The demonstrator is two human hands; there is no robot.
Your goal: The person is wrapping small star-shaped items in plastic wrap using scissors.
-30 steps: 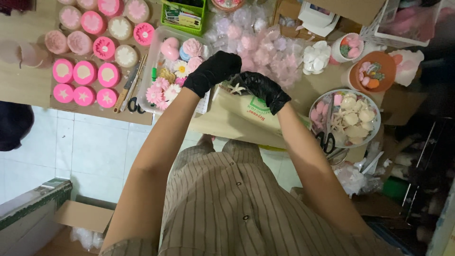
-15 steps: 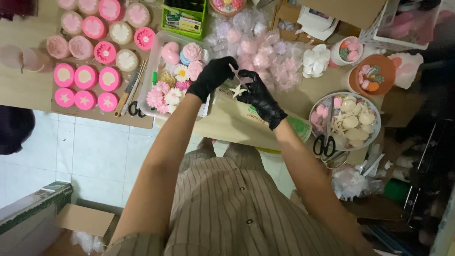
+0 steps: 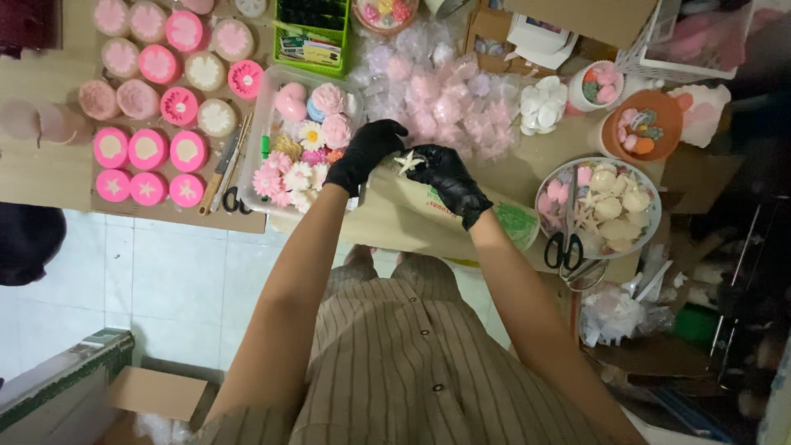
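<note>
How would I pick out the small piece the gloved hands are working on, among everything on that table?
Start at the clear plastic tray of pink and white flower shapes at the table's near edge. Just right of it, the black-gloved left hand and right hand meet. Between their fingertips sits a small cream star-shaped piece, the only item raised off the table, pale against the black gloves.

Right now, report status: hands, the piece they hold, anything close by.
Left hand and right hand, black-gloved, both pinching a small cream star-shaped piece. Tray of flower shapes beside left hand. Nothing blocking.
</note>
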